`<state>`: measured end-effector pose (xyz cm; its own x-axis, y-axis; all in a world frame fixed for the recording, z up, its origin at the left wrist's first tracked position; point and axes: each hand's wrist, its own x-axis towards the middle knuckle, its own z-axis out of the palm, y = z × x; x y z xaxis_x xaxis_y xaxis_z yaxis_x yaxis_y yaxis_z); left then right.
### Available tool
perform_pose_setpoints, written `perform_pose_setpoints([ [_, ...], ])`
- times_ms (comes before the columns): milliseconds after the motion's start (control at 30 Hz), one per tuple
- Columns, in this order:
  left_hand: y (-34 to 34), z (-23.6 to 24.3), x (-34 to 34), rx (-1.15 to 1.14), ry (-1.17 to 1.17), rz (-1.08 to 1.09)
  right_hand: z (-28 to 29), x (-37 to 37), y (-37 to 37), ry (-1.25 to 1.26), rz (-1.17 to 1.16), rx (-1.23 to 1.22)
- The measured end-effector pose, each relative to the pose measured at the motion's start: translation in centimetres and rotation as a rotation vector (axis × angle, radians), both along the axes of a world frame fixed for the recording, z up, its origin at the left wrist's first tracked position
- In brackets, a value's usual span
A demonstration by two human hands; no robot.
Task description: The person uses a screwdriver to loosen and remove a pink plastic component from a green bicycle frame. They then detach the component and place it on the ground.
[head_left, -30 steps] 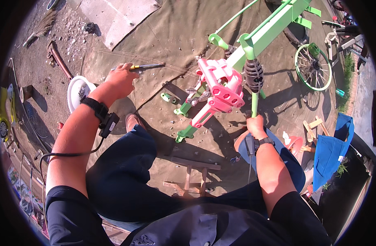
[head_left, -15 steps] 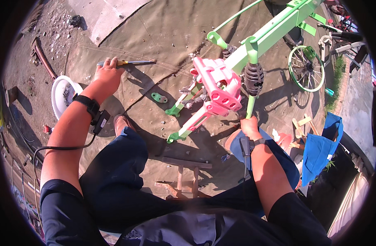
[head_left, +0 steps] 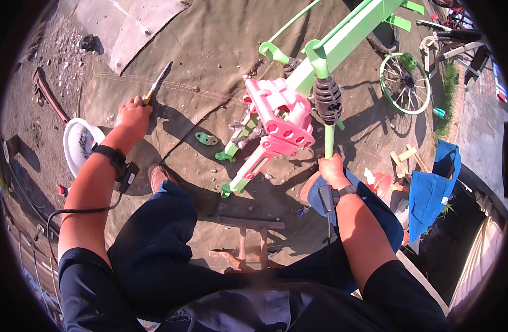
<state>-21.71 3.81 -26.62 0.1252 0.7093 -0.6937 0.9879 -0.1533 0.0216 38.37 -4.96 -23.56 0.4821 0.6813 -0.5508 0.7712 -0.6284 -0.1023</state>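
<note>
While the right hand is clenching the green rod, 1 white bowl is sitting beside the left forearm, holding dark bits too small to name. Past it, well left of the pink bracket, the left hand is grasping the screwdriver by its handle, the long axis running ahead and slightly right from the fingers.

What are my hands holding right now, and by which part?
Your left hand holds a screwdriver by its handle. Your right hand grips the green rod below its ribbed boot.
</note>
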Motion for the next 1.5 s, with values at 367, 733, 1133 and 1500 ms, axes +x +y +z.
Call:
perform_pose_setpoints([
  [367,-0.9,5.2,1.6,0.057,-0.335,0.358,3.9,-3.4,2.2,-0.022,0.005,-0.109],
  [733,1.1,25.7,8.5,0.051,-0.600,0.698,5.0,-3.5,2.6,0.050,0.073,-0.027],
  [1133,-5.4,27.7,17.2,0.462,-0.565,0.478,5.0,-3.6,3.1,0.006,0.183,-0.010],
  [1500,-4.5,25.5,17.8,0.673,-0.677,0.436,2.2,-1.7,2.8,-0.013,0.208,0.106],
])
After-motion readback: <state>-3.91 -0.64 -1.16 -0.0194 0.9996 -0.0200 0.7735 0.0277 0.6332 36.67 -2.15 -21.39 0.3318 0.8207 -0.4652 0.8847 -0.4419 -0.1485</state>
